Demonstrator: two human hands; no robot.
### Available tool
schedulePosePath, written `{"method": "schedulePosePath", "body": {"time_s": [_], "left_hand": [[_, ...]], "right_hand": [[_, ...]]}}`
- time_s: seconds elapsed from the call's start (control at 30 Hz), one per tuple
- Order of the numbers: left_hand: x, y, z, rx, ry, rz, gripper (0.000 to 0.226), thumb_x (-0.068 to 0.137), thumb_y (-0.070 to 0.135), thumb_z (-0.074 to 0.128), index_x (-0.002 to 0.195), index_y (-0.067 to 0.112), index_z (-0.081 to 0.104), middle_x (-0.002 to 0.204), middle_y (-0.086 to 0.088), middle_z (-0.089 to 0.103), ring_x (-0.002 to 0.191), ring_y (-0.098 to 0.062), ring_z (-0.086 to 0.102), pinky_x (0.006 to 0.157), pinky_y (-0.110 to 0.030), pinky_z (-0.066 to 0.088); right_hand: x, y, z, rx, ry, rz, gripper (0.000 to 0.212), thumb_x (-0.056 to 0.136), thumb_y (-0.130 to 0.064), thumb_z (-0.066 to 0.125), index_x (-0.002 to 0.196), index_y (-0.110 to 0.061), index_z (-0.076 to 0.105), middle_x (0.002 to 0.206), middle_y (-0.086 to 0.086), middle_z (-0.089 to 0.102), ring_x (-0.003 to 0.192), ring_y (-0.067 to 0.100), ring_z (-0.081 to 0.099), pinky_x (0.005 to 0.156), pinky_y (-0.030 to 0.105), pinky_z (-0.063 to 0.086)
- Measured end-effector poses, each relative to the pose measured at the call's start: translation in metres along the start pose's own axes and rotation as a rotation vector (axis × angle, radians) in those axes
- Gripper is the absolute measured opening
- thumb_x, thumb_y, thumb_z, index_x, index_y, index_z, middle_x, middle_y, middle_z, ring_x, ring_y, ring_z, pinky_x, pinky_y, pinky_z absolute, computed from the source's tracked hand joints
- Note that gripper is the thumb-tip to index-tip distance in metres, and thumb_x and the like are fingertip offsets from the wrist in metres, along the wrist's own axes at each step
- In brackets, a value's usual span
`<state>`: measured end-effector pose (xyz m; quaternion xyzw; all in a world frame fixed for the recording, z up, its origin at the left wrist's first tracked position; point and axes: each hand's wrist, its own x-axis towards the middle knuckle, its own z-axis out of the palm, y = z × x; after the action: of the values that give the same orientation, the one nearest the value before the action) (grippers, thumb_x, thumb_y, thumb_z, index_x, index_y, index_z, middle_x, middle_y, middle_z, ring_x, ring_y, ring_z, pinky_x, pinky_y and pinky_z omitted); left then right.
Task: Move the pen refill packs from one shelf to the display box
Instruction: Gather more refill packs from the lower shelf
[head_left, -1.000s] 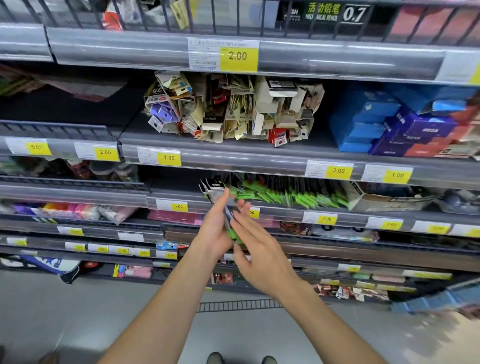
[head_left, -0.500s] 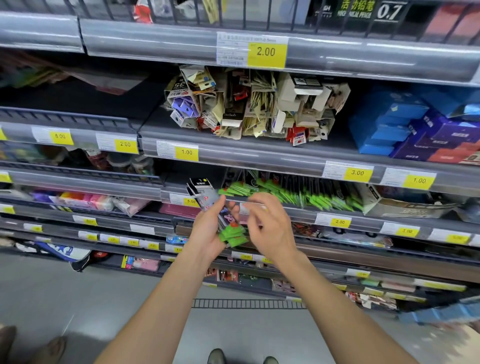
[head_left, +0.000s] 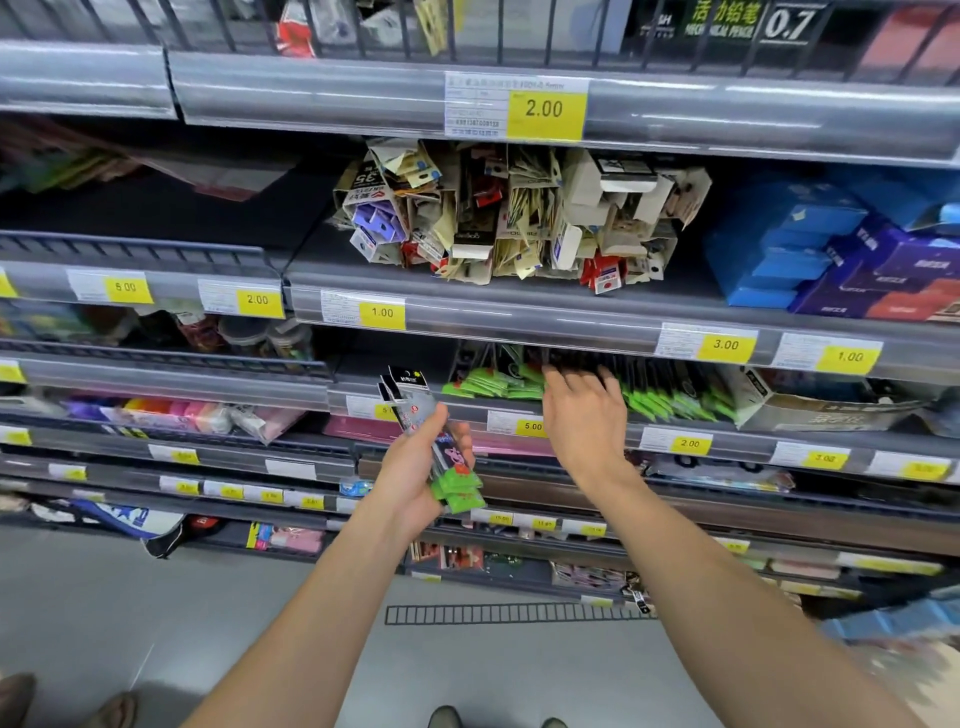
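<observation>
My left hand (head_left: 415, 483) is shut on a small bundle of pen refill packs (head_left: 431, 436), long clear sleeves with black tops and green bottoms, held in front of the shelf edge. More such packs (head_left: 488, 384) lie in a row on the middle shelf, green ends toward me. My right hand (head_left: 582, 410) reaches onto that row with fingers spread, touching the packs; nothing is visibly gripped. A grey cardboard display box (head_left: 810, 410) stands on the same shelf to the right of the row.
The shelf above holds a heap of small cardboard-backed packs (head_left: 509, 223) and blue boxes (head_left: 795, 254). Price strips (head_left: 540, 109) run along each shelf edge. Lower shelves hold mixed stationery. Grey floor lies below; someone else's shoes (head_left: 62, 701) show at bottom left.
My right hand left the bundle and moved up and right onto the shelf row. My left hand kept the bundle and stayed roughly in place.
</observation>
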<state>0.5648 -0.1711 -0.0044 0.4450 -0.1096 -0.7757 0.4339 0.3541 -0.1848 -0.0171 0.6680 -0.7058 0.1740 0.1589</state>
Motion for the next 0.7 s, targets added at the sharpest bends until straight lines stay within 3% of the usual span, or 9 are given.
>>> {"method": "schedulePosePath", "body": {"time_s": [0.2, 0.3, 0.33, 0.4, 0.47, 0.53, 0.6, 0.7], "left_hand": [[0.008, -0.003, 0.030, -0.003, -0.060, -0.028, 0.042, 0.094, 0.030, 0.074, 0.124, 0.003, 0.061, 0.090, -0.016, 0.078, 0.085, -0.033, 0.079, 0.073, -0.040, 0.067], [0.012, -0.005, 0.043, 0.052, -0.143, -0.066, 0.065, 0.094, 0.045, 0.070, 0.139, -0.001, 0.058, 0.117, -0.023, 0.076, 0.109, -0.040, 0.075, 0.095, -0.052, 0.062], [0.012, -0.004, 0.046, 0.077, -0.180, -0.093, 0.072, 0.093, 0.054, 0.067, 0.140, -0.001, 0.059, 0.124, -0.025, 0.074, 0.114, -0.040, 0.073, 0.095, -0.052, 0.062], [0.010, -0.003, 0.049, 0.051, -0.210, -0.124, 0.079, 0.089, 0.066, 0.064, 0.132, 0.000, 0.062, 0.117, -0.024, 0.076, 0.104, -0.037, 0.077, 0.081, -0.048, 0.065], [0.009, -0.001, 0.050, -0.018, -0.181, -0.111, 0.066, 0.088, 0.057, 0.072, 0.123, 0.001, 0.062, 0.101, -0.017, 0.077, 0.089, -0.028, 0.077, 0.071, -0.041, 0.065], [0.009, 0.001, 0.046, -0.003, -0.141, -0.081, 0.044, 0.088, 0.035, 0.077, 0.116, 0.004, 0.063, 0.091, -0.011, 0.072, 0.077, -0.021, 0.072, 0.068, -0.036, 0.063], [0.009, 0.003, 0.037, 0.041, -0.092, -0.048, 0.021, 0.093, 0.021, 0.072, 0.108, 0.007, 0.065, 0.087, -0.008, 0.072, 0.072, -0.018, 0.068, 0.071, -0.036, 0.059], [0.007, 0.008, 0.020, 0.019, -0.051, -0.008, 0.012, 0.102, 0.016, 0.065, 0.111, 0.009, 0.063, 0.088, -0.008, 0.074, 0.073, -0.019, 0.069, 0.078, -0.035, 0.057]], "right_hand": [[-0.035, -0.010, -0.032, 0.195, 0.350, 0.016, 0.024, 0.096, -0.007, 0.060, 0.117, -0.006, 0.074, 0.111, 0.010, 0.077, 0.106, 0.023, 0.073, 0.104, 0.048, 0.050], [-0.063, -0.025, -0.048, 0.283, 0.409, -0.095, 0.025, 0.100, -0.009, 0.058, 0.118, -0.006, 0.074, 0.118, 0.008, 0.075, 0.114, 0.021, 0.070, 0.105, 0.049, 0.048], [-0.071, -0.030, -0.051, 0.300, 0.395, -0.130, 0.024, 0.100, -0.009, 0.058, 0.117, -0.006, 0.074, 0.119, 0.008, 0.074, 0.116, 0.020, 0.069, 0.106, 0.049, 0.047], [-0.084, -0.037, -0.054, 0.325, 0.343, -0.206, 0.024, 0.096, -0.007, 0.063, 0.117, -0.006, 0.074, 0.123, 0.008, 0.073, 0.120, 0.020, 0.066, 0.109, 0.047, 0.045], [-0.090, -0.038, -0.053, 0.385, 0.268, -0.299, 0.027, 0.095, -0.010, 0.066, 0.121, -0.006, 0.072, 0.128, 0.010, 0.070, 0.124, 0.024, 0.064, 0.111, 0.044, 0.043], [-0.090, -0.033, -0.049, 0.501, 0.179, -0.336, 0.032, 0.103, -0.021, 0.056, 0.128, -0.005, 0.069, 0.136, 0.010, 0.064, 0.129, 0.026, 0.059, 0.112, 0.043, 0.041], [-0.082, -0.022, -0.042, 0.584, 0.129, -0.205, 0.038, 0.107, -0.025, 0.046, 0.130, -0.003, 0.066, 0.139, 0.011, 0.061, 0.130, 0.027, 0.056, 0.111, 0.045, 0.042], [-0.053, -0.004, -0.029, 0.426, 0.008, 0.032, 0.040, 0.104, -0.021, 0.050, 0.137, -0.002, 0.059, 0.146, 0.014, 0.055, 0.138, 0.028, 0.048, 0.115, 0.049, 0.039]]}}
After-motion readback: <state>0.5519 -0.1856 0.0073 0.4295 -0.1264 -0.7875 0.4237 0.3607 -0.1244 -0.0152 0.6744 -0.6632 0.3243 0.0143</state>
